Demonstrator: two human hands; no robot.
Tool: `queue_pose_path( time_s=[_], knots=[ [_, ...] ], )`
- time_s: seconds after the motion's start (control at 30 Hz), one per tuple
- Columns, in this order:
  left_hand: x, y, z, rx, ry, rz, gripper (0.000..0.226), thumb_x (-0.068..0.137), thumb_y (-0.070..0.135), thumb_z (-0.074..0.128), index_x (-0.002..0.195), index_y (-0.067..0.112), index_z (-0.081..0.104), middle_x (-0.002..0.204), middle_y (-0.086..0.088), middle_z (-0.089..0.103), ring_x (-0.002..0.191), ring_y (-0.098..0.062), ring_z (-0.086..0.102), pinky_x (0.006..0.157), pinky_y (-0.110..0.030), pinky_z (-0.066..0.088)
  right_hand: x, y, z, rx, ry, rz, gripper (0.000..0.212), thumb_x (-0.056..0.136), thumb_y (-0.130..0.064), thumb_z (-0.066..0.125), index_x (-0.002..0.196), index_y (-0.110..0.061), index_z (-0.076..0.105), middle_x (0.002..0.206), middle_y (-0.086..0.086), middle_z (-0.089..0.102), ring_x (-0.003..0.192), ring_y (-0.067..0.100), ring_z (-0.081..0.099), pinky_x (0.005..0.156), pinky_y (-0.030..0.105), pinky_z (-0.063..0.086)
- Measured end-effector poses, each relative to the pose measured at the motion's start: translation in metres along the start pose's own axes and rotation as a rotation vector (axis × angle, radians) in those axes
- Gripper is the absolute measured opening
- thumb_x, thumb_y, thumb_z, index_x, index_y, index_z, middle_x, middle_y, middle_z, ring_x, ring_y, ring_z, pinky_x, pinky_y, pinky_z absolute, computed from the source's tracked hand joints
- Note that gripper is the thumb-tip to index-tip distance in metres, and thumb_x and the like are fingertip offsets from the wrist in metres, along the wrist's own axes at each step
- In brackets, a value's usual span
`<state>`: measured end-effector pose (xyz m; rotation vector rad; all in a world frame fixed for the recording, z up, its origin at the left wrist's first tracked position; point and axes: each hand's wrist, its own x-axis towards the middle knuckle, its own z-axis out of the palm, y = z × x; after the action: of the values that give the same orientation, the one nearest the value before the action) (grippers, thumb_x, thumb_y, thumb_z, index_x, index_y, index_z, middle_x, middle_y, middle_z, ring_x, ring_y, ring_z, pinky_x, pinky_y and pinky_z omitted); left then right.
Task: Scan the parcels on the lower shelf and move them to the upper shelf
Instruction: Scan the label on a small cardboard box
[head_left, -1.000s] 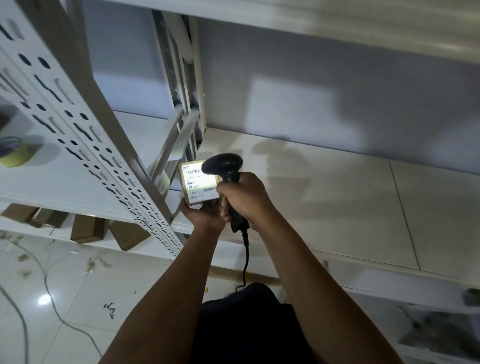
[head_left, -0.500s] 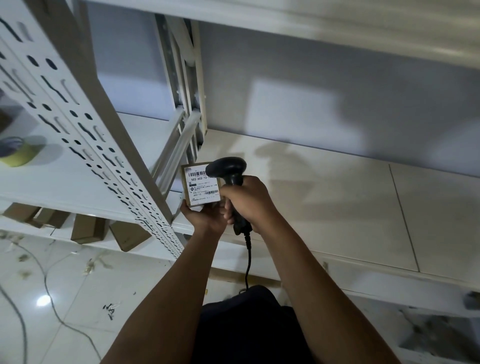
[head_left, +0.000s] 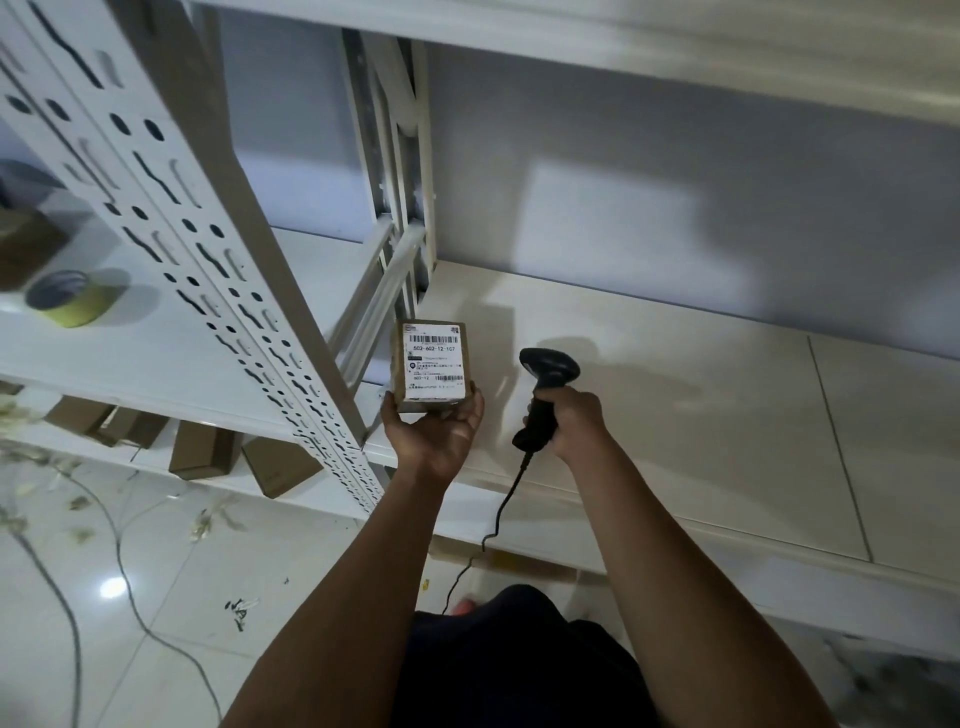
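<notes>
Nearest you, the pale tiled floor (head_left: 156, 597) is littered with scraps, and a thin grey cable (head_left: 124, 571) snakes across it. Past that, in the left bay, a lower shelf (head_left: 156, 462) carries several brown boxes (head_left: 202, 452) lying at different angles. A white perforated upright (head_left: 218, 291) rises at the front left corner of the broad white shelf board (head_left: 675, 415) before you. A seam crosses that board toward its right end, and a grey wall (head_left: 623, 182) closes off its back edge. On the neighbouring board to the left, a yellow tape roll (head_left: 70, 299) stands near the far left edge of view. The parcel (head_left: 431, 366) is a small brown cardboard box, held over the front left corner of the shelf board, just beside the upright. Its top face is nearly covered by a white shipping label with barcodes and a printed number. Your left hand (head_left: 434, 434) cradles it from below, thumb up one side, fingers curled up the other, gripping its near end. Your right hand (head_left: 574, 421) is wrapped tight round the handle of the black scanner (head_left: 545, 384), near the parcel but apart from it. The scanner's head sits above your fist, and its cord (head_left: 498, 514) drops over the shelf's front edge.
</notes>
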<state>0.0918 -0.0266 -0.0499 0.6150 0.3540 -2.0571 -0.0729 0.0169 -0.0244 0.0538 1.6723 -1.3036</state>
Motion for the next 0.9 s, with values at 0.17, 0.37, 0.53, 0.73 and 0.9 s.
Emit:
queue_pose_path(
  time_s=[0.17, 0.37, 0.53, 0.73, 0.9],
  knots=[
    [-0.003, -0.008, 0.003, 0.078, 0.028, -0.033, 0.073, 0.089, 0.059, 0.061, 0.137, 0.003, 0.058, 0.13, -0.028, 0.064, 0.119, -0.045, 0.063, 0.1, -0.054, 0.052, 0.025, 0.01, 0.001, -0.041, 0.03, -0.023, 0.013, 0.084, 0.0, 0.073, 0.089, -0.01, 0.067, 0.099, 0.013, 0.069, 0.097, 0.031, 0.066, 0.093, 0.048, 0.056],
    [-0.006, -0.022, -0.001, 0.159, 0.042, -0.079, 0.077, 0.089, 0.056, 0.064, 0.142, 0.001, 0.052, 0.132, -0.03, 0.063, 0.121, -0.049, 0.062, 0.102, -0.057, 0.051, 0.029, 0.016, -0.001, -0.418, 0.239, -0.254, 0.012, 0.091, -0.02, 0.068, 0.102, -0.015, 0.069, 0.096, 0.003, 0.07, 0.091, 0.024, 0.067, 0.085, 0.037, 0.057],
    [-0.011, -0.028, 0.002, 0.193, 0.025, -0.089, 0.073, 0.091, 0.052, 0.064, 0.14, -0.001, 0.051, 0.116, -0.032, 0.069, 0.116, -0.052, 0.065, 0.106, -0.059, 0.047, 0.028, 0.018, -0.007, -0.722, 0.314, -0.281, 0.033, 0.097, -0.032, 0.058, 0.117, -0.007, 0.061, 0.116, 0.013, 0.065, 0.105, 0.03, 0.063, 0.081, 0.036, 0.053],
    [-0.023, -0.035, 0.018, 0.272, -0.028, -0.1, 0.073, 0.092, 0.052, 0.064, 0.141, 0.0, 0.051, 0.136, -0.032, 0.06, 0.121, -0.05, 0.062, 0.106, -0.058, 0.048, 0.001, 0.0, -0.015, -0.772, 0.362, -0.419, 0.032, 0.099, -0.026, 0.052, 0.126, -0.009, 0.056, 0.124, 0.013, 0.059, 0.12, 0.032, 0.054, 0.082, 0.035, 0.046],
    [-0.035, -0.058, 0.034, 0.366, -0.08, -0.108, 0.075, 0.093, 0.054, 0.061, 0.139, -0.004, 0.052, 0.135, -0.031, 0.061, 0.122, -0.048, 0.062, 0.105, -0.056, 0.05, -0.039, -0.021, -0.015, -0.394, 0.05, -0.655, 0.025, 0.094, -0.028, 0.048, 0.091, -0.015, 0.07, 0.094, -0.001, 0.072, 0.096, 0.022, 0.067, 0.078, 0.031, 0.052]
  ],
)
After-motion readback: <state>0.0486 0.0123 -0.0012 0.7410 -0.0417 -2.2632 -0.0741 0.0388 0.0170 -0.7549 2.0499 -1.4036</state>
